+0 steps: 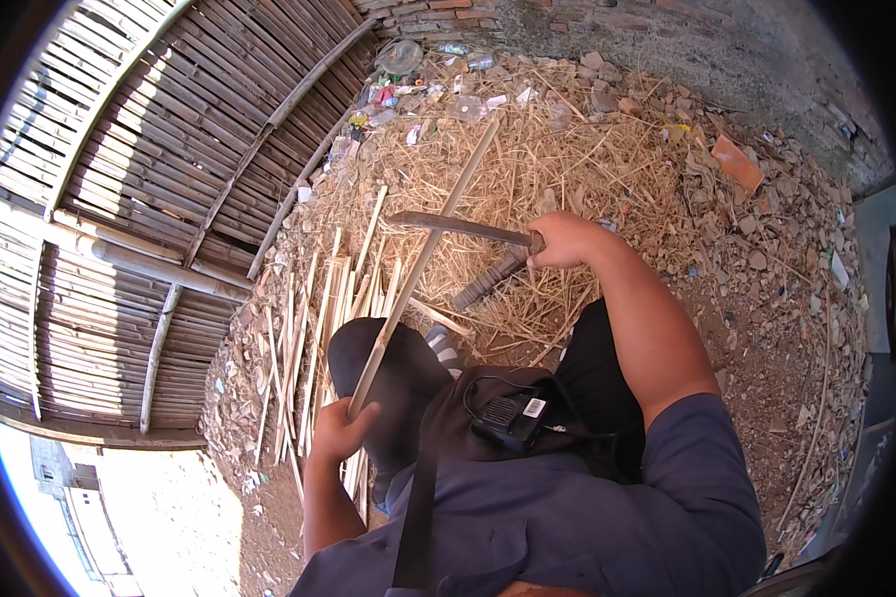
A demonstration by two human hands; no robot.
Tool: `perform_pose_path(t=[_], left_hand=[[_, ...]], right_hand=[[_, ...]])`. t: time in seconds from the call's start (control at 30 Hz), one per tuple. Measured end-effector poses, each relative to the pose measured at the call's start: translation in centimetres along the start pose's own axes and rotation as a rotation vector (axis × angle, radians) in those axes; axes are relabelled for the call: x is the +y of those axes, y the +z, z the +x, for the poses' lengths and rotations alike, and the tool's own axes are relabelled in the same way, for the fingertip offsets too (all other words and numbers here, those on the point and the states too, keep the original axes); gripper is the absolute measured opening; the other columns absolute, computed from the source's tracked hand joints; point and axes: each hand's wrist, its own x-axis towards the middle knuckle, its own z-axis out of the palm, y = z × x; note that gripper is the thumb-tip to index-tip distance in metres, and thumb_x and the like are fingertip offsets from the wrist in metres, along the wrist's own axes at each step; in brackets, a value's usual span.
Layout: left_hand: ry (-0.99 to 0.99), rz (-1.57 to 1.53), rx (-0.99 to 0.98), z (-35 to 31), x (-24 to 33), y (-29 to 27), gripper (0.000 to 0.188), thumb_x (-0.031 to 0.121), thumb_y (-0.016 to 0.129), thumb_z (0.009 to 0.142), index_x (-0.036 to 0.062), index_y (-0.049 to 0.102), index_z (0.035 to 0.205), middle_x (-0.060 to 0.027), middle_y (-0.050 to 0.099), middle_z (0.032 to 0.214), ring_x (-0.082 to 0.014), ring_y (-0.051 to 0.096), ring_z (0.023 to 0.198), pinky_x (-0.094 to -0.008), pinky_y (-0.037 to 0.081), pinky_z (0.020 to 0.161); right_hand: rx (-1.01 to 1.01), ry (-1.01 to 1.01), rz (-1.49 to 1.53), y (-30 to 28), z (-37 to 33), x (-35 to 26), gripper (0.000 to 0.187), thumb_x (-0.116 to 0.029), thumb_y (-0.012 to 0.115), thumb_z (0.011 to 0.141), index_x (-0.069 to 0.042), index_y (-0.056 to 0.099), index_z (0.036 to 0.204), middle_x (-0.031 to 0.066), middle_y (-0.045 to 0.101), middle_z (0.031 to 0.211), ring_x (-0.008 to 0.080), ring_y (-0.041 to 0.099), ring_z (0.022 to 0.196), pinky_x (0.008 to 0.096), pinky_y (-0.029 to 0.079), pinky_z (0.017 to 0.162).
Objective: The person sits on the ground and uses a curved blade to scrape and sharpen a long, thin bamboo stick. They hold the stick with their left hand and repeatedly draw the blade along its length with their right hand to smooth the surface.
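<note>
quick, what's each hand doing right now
Left hand: closed, holding the near end of a bamboo strip.
Right hand: closed, holding a curved blade by its handle.

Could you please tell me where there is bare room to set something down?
The sunlit ground below the bamboo wall in the picture, left of the left hand, looks barest. The pebbly dirt right of the right arm is fairly open. Crowded: straw ahead, beneath the knife, and piled strips beside the left knee.
</note>
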Motion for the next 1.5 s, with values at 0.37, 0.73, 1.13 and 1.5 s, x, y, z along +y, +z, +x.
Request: perform_pose_path(t=[0.37,0.73,1.13,1.5], left_hand=[[0.005,-0.026,-0.009,-0.1,0.3,-0.1,0.041,0.037,0.076,0.091,-0.0039,0.074,0.092,-0.0069,0.070,0.071,-0.0116,0.064,0.066,-0.0319,0.050,0.060],[-0.001,-0.051,0.001,-0.2,0.0,0.1,0.042,0.038,0.076,0.091,-0.0037,0.074,0.091,-0.0062,0.069,0.071,-0.0113,0.063,0.066,-0.0318,0.050,0.060],[0.005,-0.034,-0.002,-0.1,-0.4,0.1,0.040,0.036,0.076,0.091,-0.0034,0.073,0.091,-0.0054,0.065,0.066,-0.0095,0.059,0.062,-0.0302,0.047,0.057],[-0.016,-0.081,-0.027,-0.2,0.2,-0.1,0.038,0.034,0.075,0.092,-0.0043,0.073,0.096,-0.0032,0.067,0.070,-0.0082,0.058,0.063,-0.0293,0.047,0.057]], right_hand=[[0.016,-0.037,0.006,0.4,0.1,0.3,0.034,-0.030,0.081,0.081,-0.007,0.070,0.104,0.0155,0.070,0.091,0.0326,0.069,0.090,0.0431,0.052,0.079],[0.076,0.034,0.008,-1.1,-0.3,0.8,0.040,-0.033,0.081,0.081,-0.007,0.070,0.109,0.0182,0.071,0.097,0.0342,0.069,0.096,0.0437,0.052,0.085],[-0.072,-0.092,-0.030,0.8,0.3,-0.8,0.036,-0.032,0.080,0.081,-0.005,0.071,0.104,0.0173,0.071,0.096,0.0349,0.069,0.094,0.0443,0.053,0.082],[-0.008,-0.128,-0.062,1.6,-0.2,-2.7,0.035,-0.031,0.080,0.082,-0.006,0.071,0.105,0.0171,0.071,0.094,0.0331,0.070,0.093,0.0453,0.053,0.082]])
